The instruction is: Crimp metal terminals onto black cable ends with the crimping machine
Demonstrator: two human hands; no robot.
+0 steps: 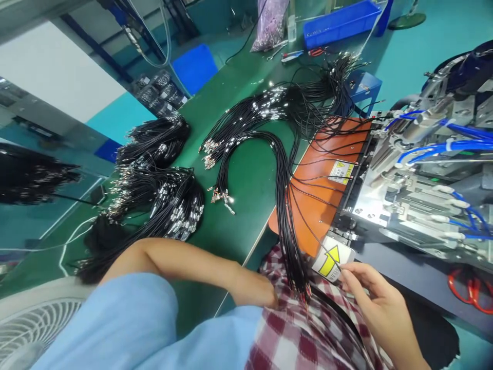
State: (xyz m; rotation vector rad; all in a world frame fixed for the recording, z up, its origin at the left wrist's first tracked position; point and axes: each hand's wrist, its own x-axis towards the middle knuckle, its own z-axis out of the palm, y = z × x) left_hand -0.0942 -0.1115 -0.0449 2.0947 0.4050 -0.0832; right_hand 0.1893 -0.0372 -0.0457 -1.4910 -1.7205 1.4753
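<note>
My right hand is closed in a pinch at the lower right, on the end of a thin black cable. The cable runs back up over the orange board. Just beyond my fingertips is a white label with a yellow arrow. My left hand rests at my lap against a red-and-white checked cloth; its fingers are hidden. Between the hands, a bundle of black cables hangs over the table edge, its reddish ends lying on the cloth.
More black cable bundles lie on the green table at left and back. A machine with blue hoses stands at right, with red-handled scissors below. A blue bin sits at the back. A fan is at lower left.
</note>
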